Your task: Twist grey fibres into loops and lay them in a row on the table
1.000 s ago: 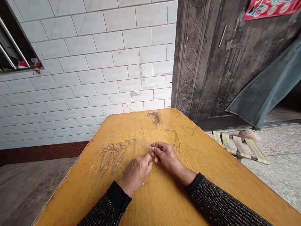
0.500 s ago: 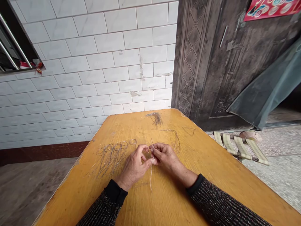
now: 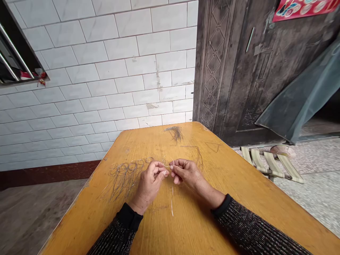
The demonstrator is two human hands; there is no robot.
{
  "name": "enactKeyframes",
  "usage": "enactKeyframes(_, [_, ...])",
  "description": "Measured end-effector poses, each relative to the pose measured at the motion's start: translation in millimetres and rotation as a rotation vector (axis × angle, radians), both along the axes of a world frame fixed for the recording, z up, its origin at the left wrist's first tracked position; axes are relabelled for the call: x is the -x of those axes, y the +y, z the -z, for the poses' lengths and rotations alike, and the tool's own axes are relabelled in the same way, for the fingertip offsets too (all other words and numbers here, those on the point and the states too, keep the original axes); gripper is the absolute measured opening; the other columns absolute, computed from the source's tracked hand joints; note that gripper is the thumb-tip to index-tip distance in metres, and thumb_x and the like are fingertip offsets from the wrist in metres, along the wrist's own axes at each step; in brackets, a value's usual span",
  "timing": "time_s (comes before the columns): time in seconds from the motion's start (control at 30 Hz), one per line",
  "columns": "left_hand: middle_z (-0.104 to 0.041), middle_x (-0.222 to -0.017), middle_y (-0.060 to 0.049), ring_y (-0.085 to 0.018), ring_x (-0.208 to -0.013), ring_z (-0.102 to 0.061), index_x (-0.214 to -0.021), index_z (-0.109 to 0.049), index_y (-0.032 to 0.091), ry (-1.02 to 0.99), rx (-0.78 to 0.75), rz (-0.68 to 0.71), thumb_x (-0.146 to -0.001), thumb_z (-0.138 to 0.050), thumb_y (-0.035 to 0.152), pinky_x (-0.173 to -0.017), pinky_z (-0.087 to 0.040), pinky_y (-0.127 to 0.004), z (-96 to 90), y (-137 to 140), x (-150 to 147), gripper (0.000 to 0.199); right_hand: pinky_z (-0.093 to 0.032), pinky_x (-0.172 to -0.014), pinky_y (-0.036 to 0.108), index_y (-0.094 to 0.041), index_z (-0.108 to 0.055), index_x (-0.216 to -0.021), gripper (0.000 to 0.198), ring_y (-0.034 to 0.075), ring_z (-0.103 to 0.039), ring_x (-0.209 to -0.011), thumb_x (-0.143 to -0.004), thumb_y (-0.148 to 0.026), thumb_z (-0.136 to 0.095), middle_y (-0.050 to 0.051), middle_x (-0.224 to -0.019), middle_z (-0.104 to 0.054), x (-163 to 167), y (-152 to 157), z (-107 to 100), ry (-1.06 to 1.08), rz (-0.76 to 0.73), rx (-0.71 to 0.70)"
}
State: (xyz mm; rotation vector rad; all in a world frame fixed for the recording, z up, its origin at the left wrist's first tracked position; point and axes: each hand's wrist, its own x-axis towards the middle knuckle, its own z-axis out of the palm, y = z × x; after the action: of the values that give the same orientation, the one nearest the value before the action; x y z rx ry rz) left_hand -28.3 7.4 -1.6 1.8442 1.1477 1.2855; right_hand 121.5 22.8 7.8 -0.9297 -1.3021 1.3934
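Between my two hands is a thin metal wire (image 3: pixel 172 202), with a small curved loop showing above the fingertips and a straight end hanging below. My right hand (image 3: pixel 187 172) pinches it between thumb and forefinger. My left hand (image 3: pixel 152 179) is also closed in a pinch at the left side of the loop, its fingertips a short gap from the right hand's. To the left of it lies a row of wires with looped ends (image 3: pixel 127 171). Beyond my right hand rests a bent length of wire (image 3: pixel 198 156).
The yellow wooden table (image 3: pixel 212 212) reaches toward the white tiled wall (image 3: pixel 127 71). At its far end lies a bundle of wires (image 3: pixel 175 132), with a wire triangle (image 3: pixel 213 146) nearer the right edge. A strap-seat stool (image 3: pixel 272 164) stands on the floor right of the table.
My left hand has drawn slightly left, opening a gap between the fingertips. The wire's upper part, upright before, now curves in a loop between the hands.
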Motion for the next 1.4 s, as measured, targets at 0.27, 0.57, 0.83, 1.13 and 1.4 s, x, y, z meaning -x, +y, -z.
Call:
enactKeyframes(0.27, [-0.067,-0.088,-0.010,-0.018,-0.081,-0.064,-0.099,-0.043,0.017,-0.283,0.158,0.039,-0.080,-0.053,0.028,-0.074,-0.049,-0.033,-8.4,-1,-1,0.025,-0.031,-0.032,0.015,-0.013,-0.054,-0.070,0.011,0.004,-0.045,-0.030,-0.068,-0.024,-0.053,-0.006,-0.045,-0.052,1,1,4,-0.146,0.024,-0.057])
enactKeyframes(0.57, [-0.062,-0.103,-0.017,-0.023,-0.092,-0.062,-0.105,-0.048,0.012,-0.460,0.262,0.086,-0.085,-0.045,0.040,-0.084,-0.046,-0.039,-13.4,-6,-2,0.035,-0.031,-0.035,0.015,-0.014,-0.056,-0.070,0.009,0.005,-0.046,-0.031,-0.071,-0.020,-0.049,-0.006,-0.044,-0.049,0,2,12,-0.304,0.014,-0.205])
enactKeyframes(0.83, [-0.048,-0.124,-0.014,-0.025,-0.104,-0.055,-0.102,-0.055,0.016,-0.482,0.273,0.082,-0.085,-0.046,0.040,-0.077,-0.048,-0.036,-10.3,-6,1,0.030,-0.033,-0.039,0.017,-0.014,-0.061,-0.077,0.015,0.007,-0.044,-0.032,-0.073,-0.016,-0.046,-0.006,-0.041,-0.047,1,-6,8,-0.418,0.038,-0.282])
enactKeyframes(1.13, [-0.045,-0.128,-0.007,-0.023,-0.121,-0.037,-0.095,-0.059,0.021,-0.608,0.349,0.190,-0.084,-0.049,0.036,-0.086,-0.044,-0.036,-10.0,-7,-1,0.021,-0.032,-0.044,0.019,-0.015,-0.059,-0.067,0.017,0.007,-0.041,-0.037,-0.076,-0.018,-0.045,-0.005,-0.041,-0.045,0,-10,3,-0.547,0.066,-0.358])
enactKeyframes(1.4, [-0.046,-0.127,-0.006,-0.020,-0.122,-0.037,-0.089,-0.061,0.020,-0.289,0.168,0.159,-0.086,-0.044,0.036,-0.090,-0.040,-0.029,-10.8,-11,1,0.023,-0.028,-0.050,0.022,-0.016,-0.064,-0.072,0.024,0.013,-0.056,-0.058,-0.082,-0.017,-0.042,0.004,-0.066,-0.064,-4,-10,3,-1.074,0.139,-0.710])
